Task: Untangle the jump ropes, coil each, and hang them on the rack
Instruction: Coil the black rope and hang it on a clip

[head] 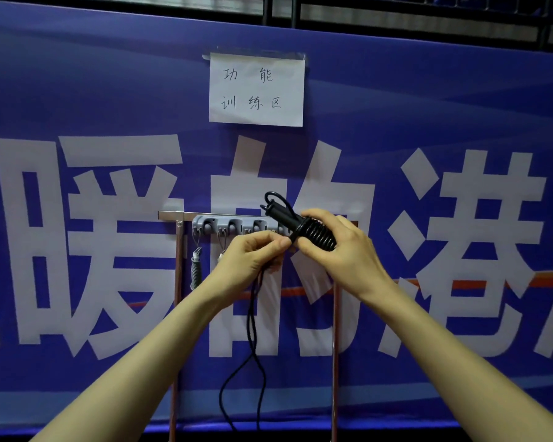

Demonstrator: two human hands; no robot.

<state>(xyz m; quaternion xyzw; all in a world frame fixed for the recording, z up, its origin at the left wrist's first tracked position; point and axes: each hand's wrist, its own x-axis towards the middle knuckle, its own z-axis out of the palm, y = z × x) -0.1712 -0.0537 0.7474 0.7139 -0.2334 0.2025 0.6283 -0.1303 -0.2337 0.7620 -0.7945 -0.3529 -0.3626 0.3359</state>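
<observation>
A black jump rope [313, 234] is wound in tight turns round its handles, which my right hand [336, 247] grips in front of the rack. My left hand [253, 256] pinches the cord just left of the coil. The loose rest of the cord [253, 346] hangs down in a long loop between my forearms. Behind my hands, the grey hook strip [224, 225] sits on a metal rack [178, 282]. A coiled grey rope [196, 269] hangs from its leftmost hook. A second hanging piece [221, 255] shows beside it, partly hidden by my left hand.
A large blue banner [109, 90] with big white characters fills the background behind the rack. A white paper sign [256, 90] is taped to it above the rack. Dark railing [396, 14] runs along the top. The rack's right post [334, 362] stands between my forearms.
</observation>
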